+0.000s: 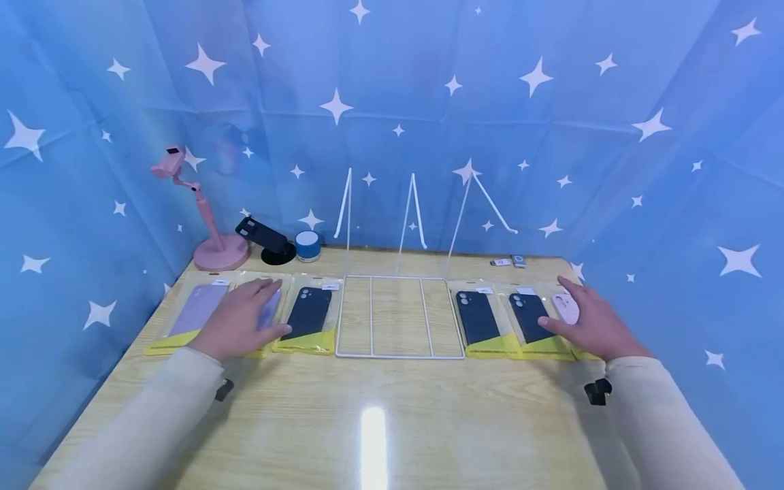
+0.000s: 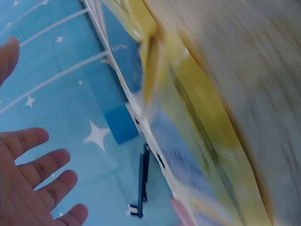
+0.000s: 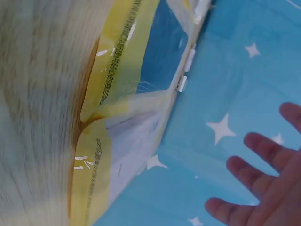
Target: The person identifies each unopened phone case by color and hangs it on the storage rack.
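Note:
My left hand (image 1: 241, 320) hovers over the left group of packaged phone cases, fingers spread and holding nothing. Beneath it a purple case (image 1: 269, 312) is partly hidden; a lavender case (image 1: 199, 309) lies to its left and a black case (image 1: 309, 313) to its right. My right hand (image 1: 591, 320), also empty with fingers apart, is above the right group. There a pale pink case (image 1: 565, 307) is partly covered by the hand, beside two dark cases (image 1: 528, 316). Each lies in a clear bag with a yellow lower edge (image 3: 89, 174). Between the groups stands a white wire rack (image 1: 401, 356).
Along the back left are a pink adjustable stand (image 1: 222, 253), a black phone-shaped item on a round base (image 1: 262, 235) and a blue-and-white cylinder (image 1: 307, 246). Two small items (image 1: 518, 260) lie behind the right group. A blue star-patterned curtain (image 1: 404, 88) encloses the wooden table (image 1: 306, 422).

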A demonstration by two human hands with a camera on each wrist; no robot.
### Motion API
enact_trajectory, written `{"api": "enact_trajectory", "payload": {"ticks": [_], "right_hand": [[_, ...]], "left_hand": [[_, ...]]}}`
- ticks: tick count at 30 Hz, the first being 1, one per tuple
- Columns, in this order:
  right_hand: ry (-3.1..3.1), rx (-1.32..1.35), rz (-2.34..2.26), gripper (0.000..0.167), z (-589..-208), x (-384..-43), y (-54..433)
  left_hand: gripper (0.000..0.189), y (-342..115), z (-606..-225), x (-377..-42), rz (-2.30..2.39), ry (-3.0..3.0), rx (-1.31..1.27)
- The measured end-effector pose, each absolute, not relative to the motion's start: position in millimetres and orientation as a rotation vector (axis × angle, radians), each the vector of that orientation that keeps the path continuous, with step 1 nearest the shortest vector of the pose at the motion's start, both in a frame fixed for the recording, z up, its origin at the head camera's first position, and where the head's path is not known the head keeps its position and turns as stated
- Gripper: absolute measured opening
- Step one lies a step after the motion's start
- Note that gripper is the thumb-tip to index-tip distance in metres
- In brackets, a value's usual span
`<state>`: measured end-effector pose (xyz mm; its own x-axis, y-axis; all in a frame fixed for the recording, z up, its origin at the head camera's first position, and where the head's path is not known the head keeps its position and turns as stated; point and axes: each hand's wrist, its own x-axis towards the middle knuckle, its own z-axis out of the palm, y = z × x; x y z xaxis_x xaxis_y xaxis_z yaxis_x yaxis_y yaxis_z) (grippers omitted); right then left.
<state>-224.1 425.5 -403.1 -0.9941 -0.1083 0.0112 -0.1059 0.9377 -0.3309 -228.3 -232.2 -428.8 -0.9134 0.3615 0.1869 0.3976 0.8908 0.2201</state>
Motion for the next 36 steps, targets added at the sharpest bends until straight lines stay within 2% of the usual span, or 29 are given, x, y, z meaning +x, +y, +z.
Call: {"api": "enact_trajectory", "payload": {"ticks": [12,26,36], "right_hand": [[2.987,-0.034,-0.751,0.105,-409,-232,443],[2.955,0.256,-1.053,0.098,-424,-231,461],[2.930,0.374,-1.130,0.096,-433,-225,469]], "left_hand": [[0.078,-198,-440,-240,-0.541,-2.933,-0.617],[0.075,-166,-444,-263,-0.877,-3.037,-0.395],[0.071,-155,-452,-262,-0.868,-2.993,-0.558]]}}
